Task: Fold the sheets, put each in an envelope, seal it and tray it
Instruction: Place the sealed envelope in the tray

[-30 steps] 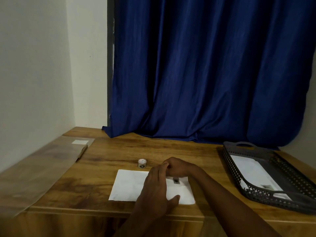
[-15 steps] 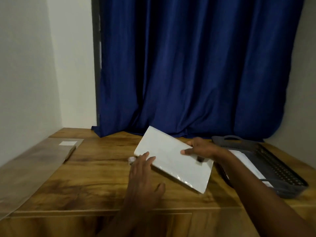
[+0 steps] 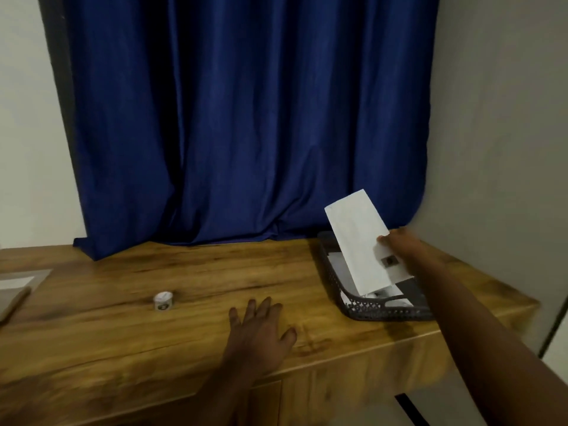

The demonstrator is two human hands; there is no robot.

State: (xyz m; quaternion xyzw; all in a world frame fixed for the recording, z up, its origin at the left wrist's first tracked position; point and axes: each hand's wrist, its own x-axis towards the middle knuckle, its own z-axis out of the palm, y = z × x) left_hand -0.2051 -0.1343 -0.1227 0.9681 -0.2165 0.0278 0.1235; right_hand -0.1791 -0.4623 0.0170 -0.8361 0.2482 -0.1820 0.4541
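Envelope (image 3: 359, 241) moved over tray (image 3: 384, 312), contents mostly hidden

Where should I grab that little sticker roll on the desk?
Pinch the sticker roll across its round sides from above. It stands upright on the desk, apart from everything else, with the left hand flat nearby.

A deep blue curtain (image 3: 246, 118) hangs in heavy folds across the back of the room, its hem pooling on the rear edge of a wooden surface (image 3: 215, 278) with a warm, knotty grain. A pale wall (image 3: 18, 133) stands to the left of the curtain and a grey-beige wall (image 3: 498, 118) to the right. The light is dim and soft, without sharp shadows.
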